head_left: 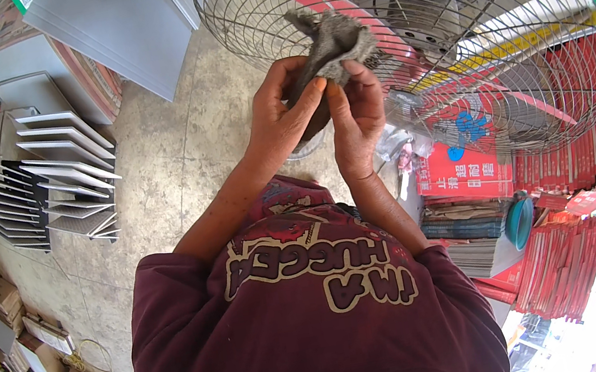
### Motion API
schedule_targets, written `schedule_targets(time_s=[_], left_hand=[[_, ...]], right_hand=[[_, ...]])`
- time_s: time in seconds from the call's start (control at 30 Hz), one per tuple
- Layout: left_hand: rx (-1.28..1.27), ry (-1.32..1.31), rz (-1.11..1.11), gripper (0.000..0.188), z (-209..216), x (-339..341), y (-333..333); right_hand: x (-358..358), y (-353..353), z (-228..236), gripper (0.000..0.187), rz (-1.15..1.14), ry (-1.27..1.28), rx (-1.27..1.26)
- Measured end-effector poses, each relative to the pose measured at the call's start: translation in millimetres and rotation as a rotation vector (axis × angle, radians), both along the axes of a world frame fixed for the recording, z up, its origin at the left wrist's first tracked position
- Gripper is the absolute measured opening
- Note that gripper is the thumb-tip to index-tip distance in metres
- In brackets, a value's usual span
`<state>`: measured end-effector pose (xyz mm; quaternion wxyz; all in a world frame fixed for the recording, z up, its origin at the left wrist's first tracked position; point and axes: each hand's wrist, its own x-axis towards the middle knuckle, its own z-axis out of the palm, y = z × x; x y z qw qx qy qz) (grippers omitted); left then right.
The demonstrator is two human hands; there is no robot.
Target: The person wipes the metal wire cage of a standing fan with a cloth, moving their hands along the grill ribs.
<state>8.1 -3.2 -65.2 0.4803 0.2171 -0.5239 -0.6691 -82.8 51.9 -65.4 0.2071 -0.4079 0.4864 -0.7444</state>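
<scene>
While both hands meet in front of the chest, they share one thing: a grey rag (333,46), bunched and crumpled, held up against the lower rim of a wire fan guard (447,45).

The left hand (279,115) is curled, its fingers bent over the lower part of the rag and its thumb pressed up toward the cloth, so the hand is closed on the rag rather than spread. The right hand (357,118) stands just beside it, fingers upright and close together, fingertips pinching the rag from the other side. The two thumbs nearly touch under the cloth. Neither palm shows open; both hands are clamped on the rag, with most of the cloth sticking up above the fingers and one corner poking out to the upper left.

The rag sits at the guard's near edge, in front of the wires; whether it actually touches them I cannot tell. Behind the wires a grey motor hub (423,14) shows near the middle of the guard.

Below the hands lies a maroon shirt (304,325) with pale print, both forearms rising out of it. To the left, on the concrete floor (177,158), stands a fanned row of grey panels (55,178). To the right, red cartons (558,254) are stacked, with a teal bowl (519,221) resting on a pile of papers.
</scene>
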Motion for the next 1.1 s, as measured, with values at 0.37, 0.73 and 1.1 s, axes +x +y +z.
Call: schedule_targets(time_s=[0.37, 0.73, 1.1], left_hand=[[0.085, -0.195, -0.043, 0.026, -65, -3, -2], [0.031, -0.118, -0.107, 0.029, -44, -21, 1], [-0.311, 0.057, -0.237, 0.037, 29, -26, 14]], right_hand=[[-12, 2, -52, 0.031, 0.058, -0.343, 0.288], [-20, 17, -34, 0.032, -0.021, -0.339, 0.168], [-25, 38, 19, 0.036, -0.279, 0.268, -0.182]])
